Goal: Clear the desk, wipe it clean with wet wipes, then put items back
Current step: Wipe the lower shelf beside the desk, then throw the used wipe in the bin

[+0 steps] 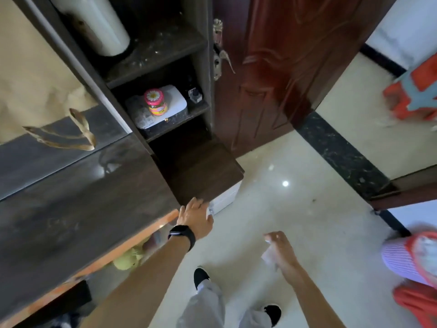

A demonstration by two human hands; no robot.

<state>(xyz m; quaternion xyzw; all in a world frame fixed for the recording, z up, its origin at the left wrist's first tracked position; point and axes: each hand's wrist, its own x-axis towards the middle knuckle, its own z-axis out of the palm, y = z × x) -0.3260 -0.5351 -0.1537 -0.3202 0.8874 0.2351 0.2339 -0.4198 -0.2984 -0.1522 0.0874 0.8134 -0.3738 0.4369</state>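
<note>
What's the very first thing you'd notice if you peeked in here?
Probably the small jar with the pink daisy lid, standing on a white box in the dark shelf unit beside the desk. Next, the shiny red-brown wooden door to its right, and the left hand with a black wristwatch, fingers flat at the corner of the dark wooden desk.

Bench [71, 209]: dark wood-grain top, glossy, reflects light. Shelf [156, 50]: same dark grain, matt, dust-speckled. Door [283, 67]: red-brown wood, high gloss, moulded panels. Handle [218, 55]: bright metal. Floor [295, 221]: pale tile, polished, with a dark speckled stone strip [335, 150]. Paper [30, 86], far left: brown, matt, creased. Jar [156, 101]: glossy plastic lid. Trousers [208, 304]: grey cloth. Wipe [268, 255] gripped in right hand [281, 252]: white, thin, blurred.
</note>
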